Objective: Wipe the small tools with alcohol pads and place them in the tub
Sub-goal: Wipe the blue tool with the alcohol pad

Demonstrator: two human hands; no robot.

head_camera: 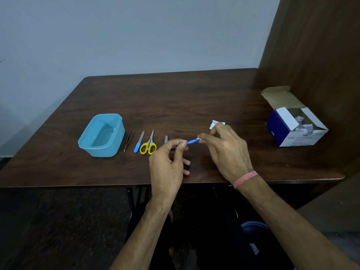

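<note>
Both hands are up over the brown bench [194,94], working one blue-handled tool [192,141]. The left hand [167,162] pinches its near end between thumb and forefinger, and the right hand [226,151] pinches the far tip with what looks like a white alcohol pad [199,139], though only a sliver shows. The teal tub [101,135] sits well to their left. Between tub and hands lie tweezers [129,140] just beside the tub, then a blue-handled file [138,143], yellow scissors [149,145] and a small metal piece [166,138]. A torn wrapper [215,123] peeks out behind the right hand, and the open pad box [296,125] sits far right of the tub.
</note>
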